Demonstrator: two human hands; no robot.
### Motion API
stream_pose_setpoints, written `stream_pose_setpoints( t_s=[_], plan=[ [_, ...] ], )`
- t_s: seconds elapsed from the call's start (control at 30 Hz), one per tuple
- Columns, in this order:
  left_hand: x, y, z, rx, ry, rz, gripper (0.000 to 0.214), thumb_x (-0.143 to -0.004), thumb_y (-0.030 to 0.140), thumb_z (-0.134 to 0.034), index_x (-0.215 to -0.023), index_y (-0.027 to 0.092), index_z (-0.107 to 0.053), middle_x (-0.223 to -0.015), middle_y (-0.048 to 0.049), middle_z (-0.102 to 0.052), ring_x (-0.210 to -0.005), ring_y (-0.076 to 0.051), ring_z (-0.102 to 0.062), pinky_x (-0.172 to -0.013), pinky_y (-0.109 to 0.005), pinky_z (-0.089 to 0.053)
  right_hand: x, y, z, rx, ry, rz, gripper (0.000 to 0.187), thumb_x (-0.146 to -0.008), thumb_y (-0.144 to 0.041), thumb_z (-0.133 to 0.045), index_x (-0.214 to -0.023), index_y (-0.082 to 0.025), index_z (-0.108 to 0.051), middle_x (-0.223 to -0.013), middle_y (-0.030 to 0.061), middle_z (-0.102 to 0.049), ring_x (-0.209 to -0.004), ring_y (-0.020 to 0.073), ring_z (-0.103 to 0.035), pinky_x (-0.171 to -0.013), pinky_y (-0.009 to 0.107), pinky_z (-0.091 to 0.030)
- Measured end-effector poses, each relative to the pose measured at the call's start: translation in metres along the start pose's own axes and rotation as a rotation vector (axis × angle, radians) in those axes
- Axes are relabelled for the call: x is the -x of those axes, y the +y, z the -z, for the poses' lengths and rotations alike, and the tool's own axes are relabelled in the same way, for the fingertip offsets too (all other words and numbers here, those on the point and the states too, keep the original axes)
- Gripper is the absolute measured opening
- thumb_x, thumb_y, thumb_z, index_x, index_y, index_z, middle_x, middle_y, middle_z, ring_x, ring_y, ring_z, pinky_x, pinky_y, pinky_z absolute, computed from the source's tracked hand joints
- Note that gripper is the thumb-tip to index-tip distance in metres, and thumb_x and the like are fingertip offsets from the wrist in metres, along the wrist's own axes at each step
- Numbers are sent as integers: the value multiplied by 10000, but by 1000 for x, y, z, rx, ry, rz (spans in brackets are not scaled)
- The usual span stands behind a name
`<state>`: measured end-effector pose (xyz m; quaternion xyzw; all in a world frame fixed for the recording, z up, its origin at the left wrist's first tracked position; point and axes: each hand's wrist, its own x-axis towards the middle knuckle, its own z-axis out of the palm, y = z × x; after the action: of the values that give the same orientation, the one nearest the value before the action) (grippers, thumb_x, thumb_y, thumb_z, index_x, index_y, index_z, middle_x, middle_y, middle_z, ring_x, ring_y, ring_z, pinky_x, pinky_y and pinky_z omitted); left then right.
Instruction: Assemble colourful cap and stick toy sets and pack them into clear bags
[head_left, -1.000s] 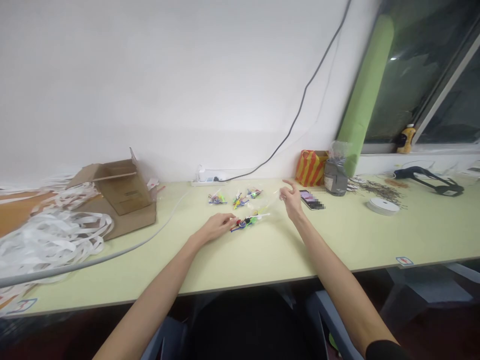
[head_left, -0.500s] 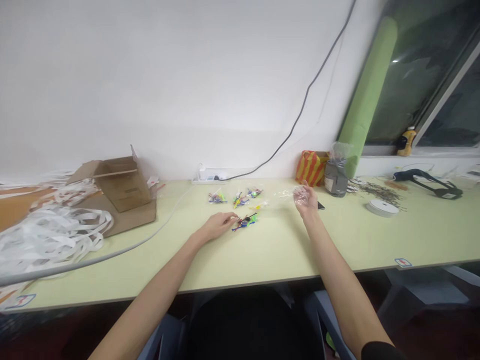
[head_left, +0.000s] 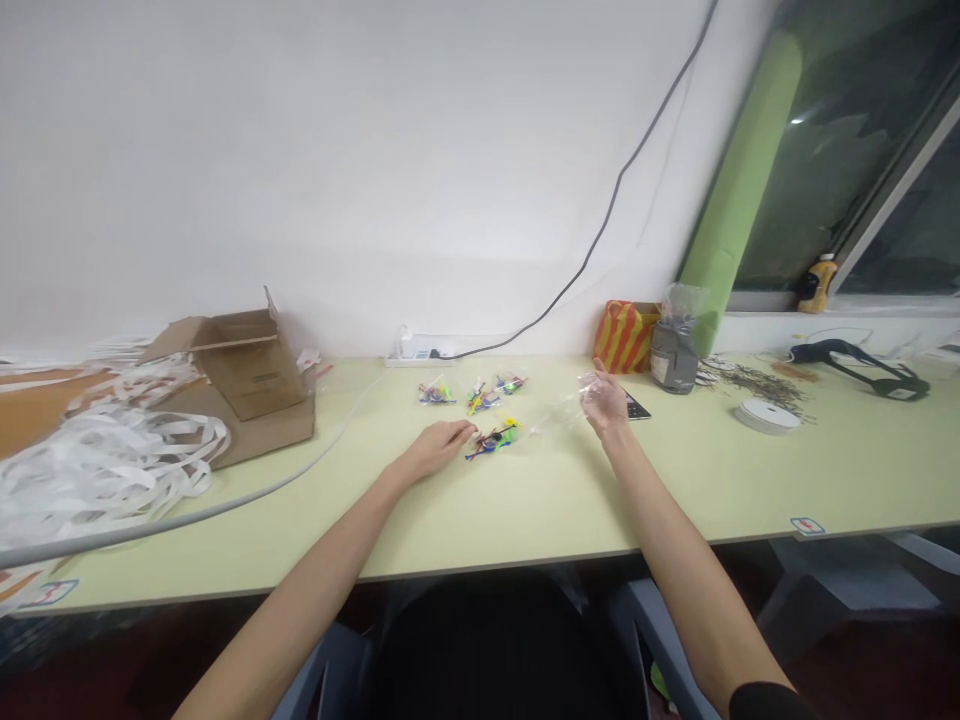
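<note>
My left hand [head_left: 437, 447] is closed, its thumb and fingertips pinched at the left edge of a clear bag of small colourful plastic pieces [head_left: 491, 441]. Blue, green, red, black and yellow parts show in that bag. Over to the right, my right hand [head_left: 606, 404] is closed on clear plastic bags [head_left: 592, 384]; how many is hard to tell. Thin clear film [head_left: 553, 416] stretches from it toward the colourful pieces. Behind lie more small filled bags: one at left [head_left: 436, 392], one in the middle [head_left: 482, 397], one at right [head_left: 510, 384].
A phone [head_left: 637, 406] lies beside my right hand. Left are an open cardboard box [head_left: 247, 370], white ribbon [head_left: 112, 470] and a grey cable [head_left: 262, 495]. A power strip [head_left: 409, 358], striped bag [head_left: 628, 335], grey-filled bag [head_left: 673, 355] and white spool [head_left: 766, 416] stand farther back or right.
My right hand has shifted slightly left and down with the clear plastic, uncovering more of the phone. A yellow piece has moved down onto the colourful pieces. My left hand has barely moved.
</note>
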<state>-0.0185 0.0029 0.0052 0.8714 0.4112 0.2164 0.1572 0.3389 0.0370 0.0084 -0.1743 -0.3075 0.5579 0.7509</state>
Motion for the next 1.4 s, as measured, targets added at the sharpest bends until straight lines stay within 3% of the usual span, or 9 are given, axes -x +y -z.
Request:
stream_pose_setpoints(
  t_s=[0.1,0.2,0.37,0.57,0.7,0.87,1.03,1.2,1.4],
  plan=[
    [-1,5,-3,89,48,-41,487,-1013,530,-368,-1262,222,-651,-974,-53,-683,-854,-210,-607,-833,-338,-471,7,17,-15,-80,-135,-124,309,-791,-105,-669,-1050,-264,-615,-740,-50,-586,-618,77,-581,-555,157,-529],
    [-3,11,-10,126,82,-146,448,-974,522,-497,-1298,239,-625,-1146,-84,-626,-1028,-232,-599,-949,-374,-470,12,26,-25,-76,-204,-192,315,-782,-105,-694,-1047,-265,-637,-821,-32,-634,-689,85,-618,-637,175,-573],
    [-4,19,-26,3,79,-244,524,-874,490,-679,-1344,276,-591,-1340,-110,-532,-1246,-296,-526,-1083,-454,-403,13,15,-23,-102,-150,-118,298,-782,-109,-693,-1022,-284,-666,-824,-32,-663,-757,101,-647,-725,204,-604],
    [-7,32,-31,-86,175,-303,459,-930,486,-611,-1334,268,-617,-1402,-105,-532,-1353,-307,-436,-1159,-494,-293,12,23,-23,-8,-113,-27,266,-730,-177,-769,-954,-284,-675,-888,-30,-699,-827,118,-668,-847,252,-592],
    [-8,33,-28,46,217,-239,493,-939,527,-582,-1350,256,-619,-1370,-104,-581,-1341,-302,-451,-1159,-495,-296,22,58,-38,246,-165,27,259,-720,-251,-774,-965,-253,-690,-788,-23,-666,-737,142,-635,-896,353,-561],
    [-13,21,-27,314,308,-89,509,-884,573,-626,-1263,235,-666,-1366,-115,-609,-1351,-306,-468,-1166,-496,-308,49,94,-57,888,-298,269,239,-807,-285,-645,-1021,-205,-716,-740,11,-662,-733,193,-624,-852,378,-512],
    [-20,9,-23,661,420,25,476,-856,569,-659,-1119,173,-687,-1176,-136,-713,-1128,-286,-654,-971,-427,-492,69,103,-71,1128,-504,369,314,-912,-288,-530,-1183,-221,-675,-777,12,-688,-787,206,-659,-895,359,-483],
    [-17,5,-11,889,295,50,513,-900,552,-623,-1194,133,-646,-1001,-142,-757,-825,-241,-735,-751,-354,-545,57,100,-69,1044,-343,303,495,-919,-453,-592,-1356,-223,-564,-1009,65,-701,-919,214,-643,-861,347,-488],
    [-13,9,-9,874,174,48,458,-901,551,-631,-1000,111,-711,-698,-79,-718,-549,-138,-620,-540,-252,-448,49,95,-62,786,-448,-60,483,-819,-640,-671,-945,-175,-710,-873,63,-716,-857,206,-645,-824,332,-479]
  ],
)
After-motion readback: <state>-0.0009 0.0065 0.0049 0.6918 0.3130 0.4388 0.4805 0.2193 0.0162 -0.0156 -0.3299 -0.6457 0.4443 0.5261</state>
